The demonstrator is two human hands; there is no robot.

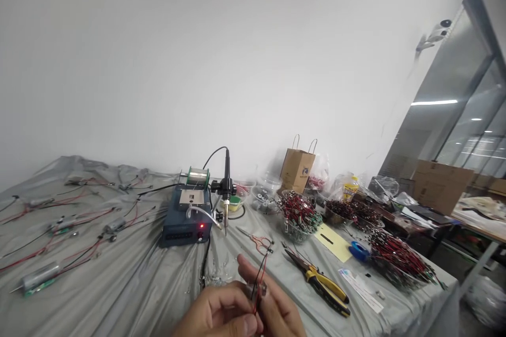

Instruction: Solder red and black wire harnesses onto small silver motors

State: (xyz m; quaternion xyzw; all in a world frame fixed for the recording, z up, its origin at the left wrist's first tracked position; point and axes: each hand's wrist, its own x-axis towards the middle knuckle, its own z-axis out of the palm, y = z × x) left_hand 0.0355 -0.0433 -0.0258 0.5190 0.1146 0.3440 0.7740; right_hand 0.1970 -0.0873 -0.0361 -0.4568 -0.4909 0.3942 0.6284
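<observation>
Nearest to us, at the bottom edge, the grip of our left hand is pinched together, thumb against fingers, on a small metallic part with thin red and black wires. The grip of our right hand is closed about the same part from the other side, one finger extended outward. The wires stand up between the hands, above the surface, which wears a wrinkled, shiny grey covering.

Just beyond our right hand lie pliers with yellow-and-black handles and a narrow white printed strip. To the left we see a silver cylindrical motor with a green board, and more wired motors behind it. Further in are orange-handled scissors, a blue box-shaped soldering station with its red light lit, and a black-handled soldering iron tip-down in its holder. To the right we have a clear bowl heaped with red and black wires, a pale yellow sheet and a blue ring-shaped roll.

Behind these stands a brown paper bag, against a plain white wall; far right, we see a glazed partition.
</observation>
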